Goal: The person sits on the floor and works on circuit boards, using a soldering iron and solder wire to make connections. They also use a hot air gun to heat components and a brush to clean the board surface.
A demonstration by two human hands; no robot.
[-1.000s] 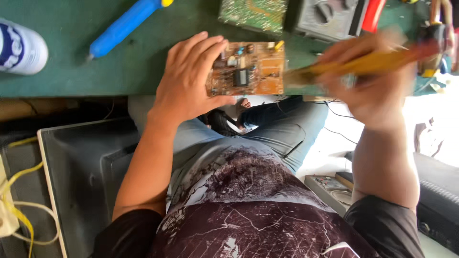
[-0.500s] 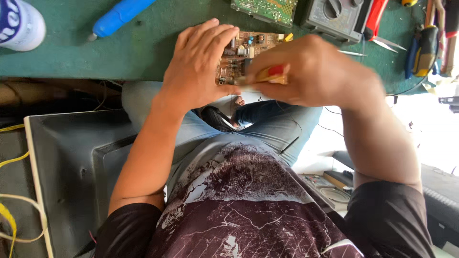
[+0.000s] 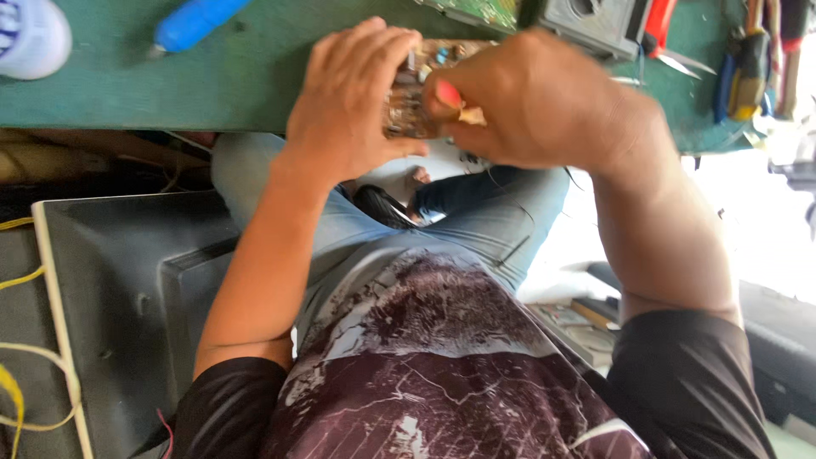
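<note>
Fingers of both hands pinch the circuit board, seemingly between them.

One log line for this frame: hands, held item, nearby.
left hand: holds brown circuit board | right hand: grips red-and-yellow tool handle at board | green bench: blue pen-shaped tool

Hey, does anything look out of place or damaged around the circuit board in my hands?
Nothing clearly stands out. The left hand holds the brown circuit board at the green bench edge; the right hand covers much of it, gripping a red-and-yellow tool. The picture is blurred.
</note>
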